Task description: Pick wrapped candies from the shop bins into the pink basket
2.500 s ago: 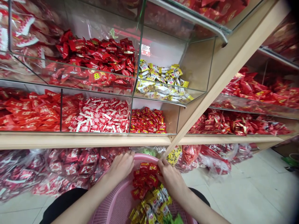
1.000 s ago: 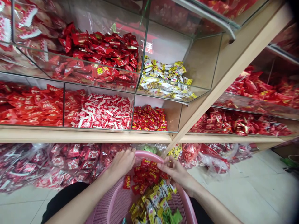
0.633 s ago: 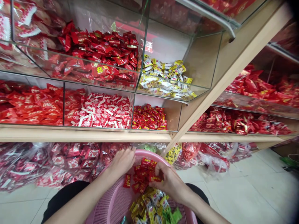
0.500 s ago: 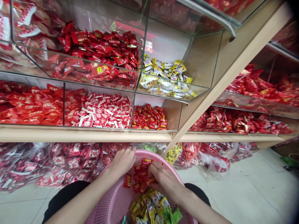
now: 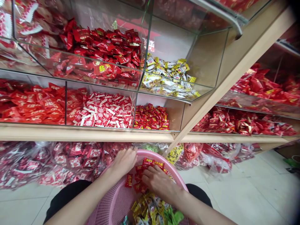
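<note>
gripping the pink basket [image 5: 174,170] by its far rim: left hand [image 5: 126,160]. curled over red packets [image 5: 148,161] inside that basket: right hand [image 5: 154,179], grasp not clear from here. packets: likely light, slick, best pinched by one end. basket: probably stiff.

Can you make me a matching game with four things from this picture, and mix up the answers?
Things:
1. Left hand
2. Right hand
3. Basket
4. Floor

Clues:
A. Pale and tiled
B. Reaching in among red packets
C. Pink
D. At the basket's rim

Right pairs: 1-D, 2-B, 3-C, 4-A.
</note>
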### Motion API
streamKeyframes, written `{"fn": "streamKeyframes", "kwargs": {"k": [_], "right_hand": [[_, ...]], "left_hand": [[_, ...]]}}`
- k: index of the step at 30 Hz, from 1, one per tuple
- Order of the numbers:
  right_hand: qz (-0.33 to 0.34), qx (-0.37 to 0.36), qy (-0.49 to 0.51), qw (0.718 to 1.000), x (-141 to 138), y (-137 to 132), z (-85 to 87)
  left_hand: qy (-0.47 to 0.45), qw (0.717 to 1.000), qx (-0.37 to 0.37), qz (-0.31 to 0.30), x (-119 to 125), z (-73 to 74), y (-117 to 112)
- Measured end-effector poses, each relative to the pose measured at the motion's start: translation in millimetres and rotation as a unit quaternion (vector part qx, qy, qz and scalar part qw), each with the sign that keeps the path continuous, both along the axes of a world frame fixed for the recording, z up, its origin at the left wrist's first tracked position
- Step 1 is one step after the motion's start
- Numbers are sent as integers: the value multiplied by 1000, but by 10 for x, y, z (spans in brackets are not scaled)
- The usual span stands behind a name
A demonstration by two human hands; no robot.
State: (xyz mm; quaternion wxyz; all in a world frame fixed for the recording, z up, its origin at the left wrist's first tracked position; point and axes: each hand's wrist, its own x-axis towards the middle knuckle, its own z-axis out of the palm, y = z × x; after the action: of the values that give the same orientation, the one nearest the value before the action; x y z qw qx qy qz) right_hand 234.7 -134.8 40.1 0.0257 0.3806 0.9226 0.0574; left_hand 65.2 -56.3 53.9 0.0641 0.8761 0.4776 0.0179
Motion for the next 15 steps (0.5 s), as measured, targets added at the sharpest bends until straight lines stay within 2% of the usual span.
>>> {"fn": "streamKeyframes", "kwargs": {"k": [8, 15], "right_hand": [[-24, -50, 52, 997, 57, -33, 62], [-27, -45, 60, 997, 47, -85, -33]], "left_hand": [[0, 1000, -3, 4, -3, 22, -13], [-2, 1000, 8, -3, -15, 6, -22]]}}
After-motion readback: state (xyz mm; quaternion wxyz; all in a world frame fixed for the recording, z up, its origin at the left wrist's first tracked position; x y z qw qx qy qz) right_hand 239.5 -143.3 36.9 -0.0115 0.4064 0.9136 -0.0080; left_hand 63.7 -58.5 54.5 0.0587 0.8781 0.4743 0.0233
